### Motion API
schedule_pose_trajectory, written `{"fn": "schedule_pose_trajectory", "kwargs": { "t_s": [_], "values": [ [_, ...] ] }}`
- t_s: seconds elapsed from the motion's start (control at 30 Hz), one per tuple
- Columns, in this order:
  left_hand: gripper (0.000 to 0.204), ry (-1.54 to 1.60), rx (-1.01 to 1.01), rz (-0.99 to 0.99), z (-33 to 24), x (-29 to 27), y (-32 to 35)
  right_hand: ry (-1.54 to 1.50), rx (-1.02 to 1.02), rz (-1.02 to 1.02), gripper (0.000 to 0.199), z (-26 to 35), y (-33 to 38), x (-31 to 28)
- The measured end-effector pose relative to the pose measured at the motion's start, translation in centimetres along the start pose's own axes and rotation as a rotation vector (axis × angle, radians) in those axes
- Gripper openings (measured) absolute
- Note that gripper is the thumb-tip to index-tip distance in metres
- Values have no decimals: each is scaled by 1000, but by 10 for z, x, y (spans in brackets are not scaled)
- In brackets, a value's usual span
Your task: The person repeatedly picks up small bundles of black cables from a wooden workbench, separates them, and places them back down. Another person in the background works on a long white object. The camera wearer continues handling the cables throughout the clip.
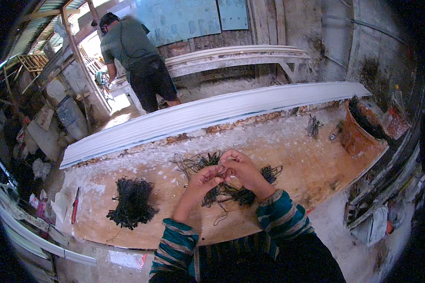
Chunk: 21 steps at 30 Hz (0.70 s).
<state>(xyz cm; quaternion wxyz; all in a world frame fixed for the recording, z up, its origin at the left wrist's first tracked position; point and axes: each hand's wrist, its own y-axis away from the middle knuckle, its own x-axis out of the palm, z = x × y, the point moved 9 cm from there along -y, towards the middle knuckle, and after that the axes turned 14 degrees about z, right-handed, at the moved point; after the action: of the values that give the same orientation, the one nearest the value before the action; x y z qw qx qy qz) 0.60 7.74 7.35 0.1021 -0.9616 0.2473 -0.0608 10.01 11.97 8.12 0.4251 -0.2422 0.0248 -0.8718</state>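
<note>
My left hand (204, 181) and my right hand (242, 170) meet above the middle of a plywood-topped table (174, 233). Fingertips of both are pinched together, apparently on a thin dark cord that is too fine to make out clearly. Beneath and around them spreads a loose, tangled pile of black cords (244, 196), partly hidden by my hands. To the left lies a thick, neatly gathered bundle of black cords (133, 203), with short stubby ends along its edges.
Long white moulding strips (212, 113) run along the table's far side. An orange-brown bucket (356, 134) with black cords stands at the right end, near a small cord clump (312, 126). A red tool (75, 205) lies far left. Beyond, another person (137, 52) bends over a bench.
</note>
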Motion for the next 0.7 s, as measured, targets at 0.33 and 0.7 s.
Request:
{"fn": "schedule_pose_trajectory", "kwargs": {
  "t_s": [0.33,0.7],
  "values": [
    [35,-622,-152,-352,5,-44,16,686,-192,-264,12,48,8,-18],
    [15,-1009,167,-543,-36,-46,28,1373,540,215,32,34,54,-21]
  ]
}}
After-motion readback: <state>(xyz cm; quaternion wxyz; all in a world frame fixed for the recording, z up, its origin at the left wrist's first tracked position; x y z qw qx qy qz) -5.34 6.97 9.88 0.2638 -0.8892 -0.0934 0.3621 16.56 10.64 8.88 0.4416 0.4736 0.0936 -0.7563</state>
